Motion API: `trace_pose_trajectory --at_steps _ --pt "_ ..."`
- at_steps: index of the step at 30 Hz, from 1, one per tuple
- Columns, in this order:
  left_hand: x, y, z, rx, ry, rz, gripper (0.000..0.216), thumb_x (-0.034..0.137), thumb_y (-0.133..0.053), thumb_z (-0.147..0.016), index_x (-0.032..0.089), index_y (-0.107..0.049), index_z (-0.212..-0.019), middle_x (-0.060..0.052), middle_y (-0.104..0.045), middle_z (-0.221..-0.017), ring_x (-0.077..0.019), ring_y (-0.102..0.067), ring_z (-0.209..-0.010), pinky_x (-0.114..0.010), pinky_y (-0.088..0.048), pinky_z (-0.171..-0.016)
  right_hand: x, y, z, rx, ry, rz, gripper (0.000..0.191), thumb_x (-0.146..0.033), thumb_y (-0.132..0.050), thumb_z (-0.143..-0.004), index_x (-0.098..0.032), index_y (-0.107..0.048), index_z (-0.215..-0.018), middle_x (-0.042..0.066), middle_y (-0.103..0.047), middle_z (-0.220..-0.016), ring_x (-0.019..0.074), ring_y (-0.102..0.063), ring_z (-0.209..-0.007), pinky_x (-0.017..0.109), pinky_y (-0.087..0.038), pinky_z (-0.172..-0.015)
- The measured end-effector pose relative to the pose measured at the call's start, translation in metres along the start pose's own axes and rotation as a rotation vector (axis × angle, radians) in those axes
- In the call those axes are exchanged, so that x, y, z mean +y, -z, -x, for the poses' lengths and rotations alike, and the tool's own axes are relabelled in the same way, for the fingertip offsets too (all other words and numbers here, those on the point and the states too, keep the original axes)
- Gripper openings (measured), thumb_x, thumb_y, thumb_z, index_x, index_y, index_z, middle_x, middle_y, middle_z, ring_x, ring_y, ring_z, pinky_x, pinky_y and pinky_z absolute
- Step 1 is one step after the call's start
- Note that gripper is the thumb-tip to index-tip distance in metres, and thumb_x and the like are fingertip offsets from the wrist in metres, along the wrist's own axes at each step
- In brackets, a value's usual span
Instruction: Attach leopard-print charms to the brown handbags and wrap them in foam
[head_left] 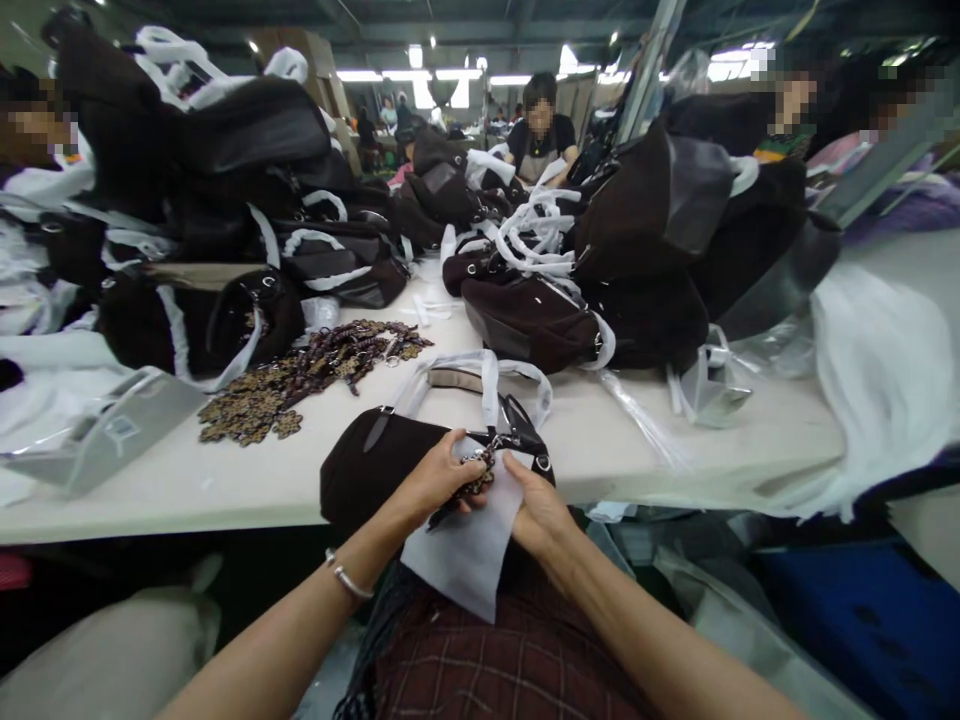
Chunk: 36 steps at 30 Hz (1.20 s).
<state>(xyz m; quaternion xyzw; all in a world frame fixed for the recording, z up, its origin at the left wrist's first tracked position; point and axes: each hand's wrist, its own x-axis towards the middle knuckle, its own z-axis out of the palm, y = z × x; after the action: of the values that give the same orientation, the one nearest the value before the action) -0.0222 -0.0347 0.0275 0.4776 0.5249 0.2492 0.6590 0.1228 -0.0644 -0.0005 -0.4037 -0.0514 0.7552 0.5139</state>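
A dark brown handbag (375,460) lies at the near edge of the white table (247,480), its strap wrapped in white. My left hand (439,478) is closed on a small metal charm (480,470) that hangs from the bag's ring. My right hand (536,510) pinches a white sheet of wrapping fabric (465,550) that hangs down over my lap, right beside the charm. A silver bangle (346,577) sits on my left wrist.
A heap of several bronze charms (300,375) lies left of centre. Piles of dark bags (225,200) with white-wrapped straps (637,260) fill the table's back. A clear plastic stand (97,430) sits at the left. Other people work across the table.
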Motion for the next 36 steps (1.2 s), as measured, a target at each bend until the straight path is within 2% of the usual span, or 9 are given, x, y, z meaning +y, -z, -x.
trace_pose_trajectory --at_steps 3,7,12,17,21,24,29,33,36 --pt "-0.008 -0.01 0.005 0.097 -0.09 -0.153 0.097 0.034 -0.067 -0.081 0.018 -0.006 -0.155 -0.004 -0.071 -0.077 -0.0233 -0.069 -0.06 -0.026 -0.049 -0.048 0.002 0.0 -0.003 0.027 -0.029 -0.036 0.029 -0.027 -0.083 -0.066 -0.014 -0.066 -0.086 0.003 -0.07 -0.068 0.0172 -0.062 -0.053 0.032 -0.054 -0.056" --pt "-0.009 -0.015 0.017 0.316 -0.17 -0.608 0.091 0.043 -0.067 -0.082 0.016 -0.019 -0.154 -0.008 -0.071 -0.078 -0.0291 -0.071 -0.075 -0.032 -0.049 -0.07 0.004 -0.002 -0.008 0.135 0.015 0.0 0.039 -0.02 -0.088 -0.056 -0.014 -0.068 -0.088 0.004 -0.074 -0.073 0.0199 -0.067 -0.058 0.032 -0.055 -0.057" --pt "-0.011 0.001 0.021 0.546 -0.282 -0.833 0.101 0.054 -0.076 -0.071 0.016 -0.027 -0.151 -0.017 -0.063 -0.12 -0.0366 -0.058 -0.115 -0.042 -0.043 -0.095 0.005 -0.007 -0.005 0.195 0.045 -0.053 0.045 -0.014 -0.09 -0.05 -0.014 -0.07 -0.091 0.005 -0.076 -0.078 0.0206 -0.07 -0.067 0.032 -0.058 -0.068" --pt "-0.02 0.022 0.009 0.288 -0.151 -0.329 0.048 0.045 -0.068 -0.079 0.013 -0.058 -0.113 -0.01 -0.07 -0.1 -0.024 -0.066 -0.089 -0.03 -0.05 -0.075 0.005 -0.006 -0.003 0.173 0.055 -0.061 0.047 -0.015 -0.091 -0.049 -0.014 -0.071 -0.091 0.005 -0.076 -0.079 0.0205 -0.069 -0.066 0.034 -0.059 -0.07" --pt "-0.007 0.016 0.011 0.327 -0.201 -0.561 0.017 0.033 -0.063 -0.084 0.017 -0.06 -0.088 -0.003 -0.067 -0.081 -0.0193 -0.063 -0.075 -0.026 -0.045 -0.066 0.008 -0.004 -0.003 0.167 0.098 -0.017 0.046 -0.017 -0.091 -0.048 -0.014 -0.071 -0.09 0.005 -0.076 -0.08 0.0226 -0.07 -0.072 0.036 -0.059 -0.071" --pt "0.006 -0.003 0.022 0.453 -0.334 -0.989 0.012 0.028 -0.053 -0.092 0.019 -0.06 -0.091 -0.005 -0.065 -0.09 -0.0203 -0.062 -0.081 -0.028 -0.044 -0.068 0.011 -0.004 -0.004 0.187 0.154 0.009 0.044 -0.018 -0.091 -0.047 -0.014 -0.072 -0.086 0.005 -0.076 -0.077 0.0216 -0.07 -0.072 0.033 -0.058 -0.071" --pt "-0.005 -0.038 0.039 0.301 -0.387 -1.351 0.03 0.012 -0.034 -0.096 0.014 -0.059 -0.114 -0.012 -0.062 -0.105 -0.0244 -0.062 -0.091 -0.033 -0.05 -0.073 0.016 -0.004 -0.009 0.27 0.226 -0.003 0.039 -0.015 -0.089 -0.045 -0.016 -0.071 -0.079 0.002 -0.075 -0.073 0.0186 -0.068 -0.066 0.029 -0.056 -0.064" --pt "-0.022 -0.041 0.042 0.237 -0.362 -1.24 0.043 0.019 -0.039 -0.097 0.008 -0.042 -0.139 -0.017 -0.059 -0.115 -0.0283 -0.06 -0.101 -0.038 -0.052 -0.08 0.02 -0.002 -0.01 0.326 0.248 -0.03 0.035 -0.012 -0.086 -0.045 -0.017 -0.069 -0.074 0.0 -0.073 -0.069 0.0162 -0.066 -0.062 0.026 -0.055 -0.062" --pt "-0.024 -0.028 0.038 0.173 -0.37 -0.941 0.038 0.025 -0.035 -0.099 0.014 -0.051 -0.132 -0.011 -0.061 -0.105 -0.0211 -0.063 -0.086 -0.031 -0.052 -0.073 0.022 0.0 -0.01 0.316 0.23 -0.052 0.035 -0.012 -0.086 -0.046 -0.017 -0.068 -0.075 0.0 -0.073 -0.069 0.0162 -0.066 -0.062 0.027 -0.055 -0.061"
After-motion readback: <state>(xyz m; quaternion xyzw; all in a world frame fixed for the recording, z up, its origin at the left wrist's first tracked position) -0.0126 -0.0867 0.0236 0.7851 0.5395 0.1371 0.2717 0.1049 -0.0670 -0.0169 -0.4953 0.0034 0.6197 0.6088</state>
